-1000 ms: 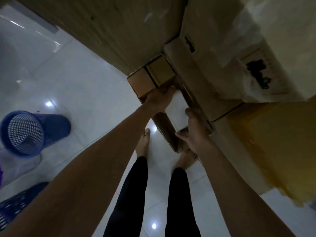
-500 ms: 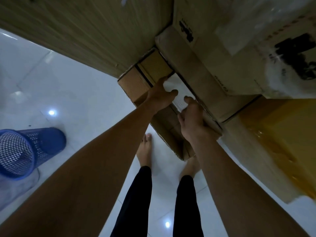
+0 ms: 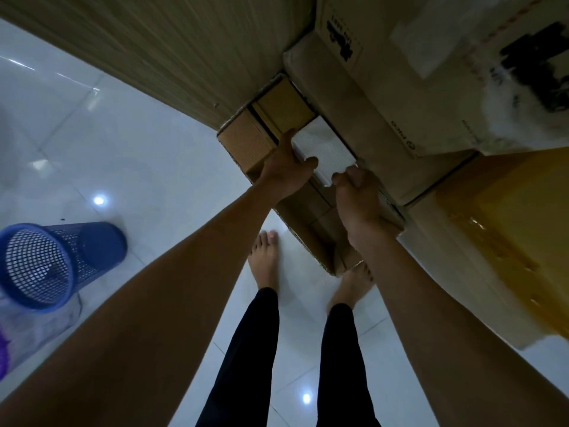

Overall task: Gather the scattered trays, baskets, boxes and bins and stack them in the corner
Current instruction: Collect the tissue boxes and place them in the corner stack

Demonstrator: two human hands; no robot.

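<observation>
Against big carton (image 3: 374, 124), white box (image 3: 323, 147) lengthwise

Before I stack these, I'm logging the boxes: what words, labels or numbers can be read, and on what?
Black stamp on the large pale cardboard box: blurred, unreadable.
Small dark print near that box's lower edge: too small to read.
Large black marking farther right on it: smeared, illegible.
The white flat box: no text visible.

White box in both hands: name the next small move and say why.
Probably slide the white box forward toward the wooden wall. The left hand and right hand both grip its near end. It lies on the brown carton beside the tall carton, with bare carton top ahead of it.
</observation>
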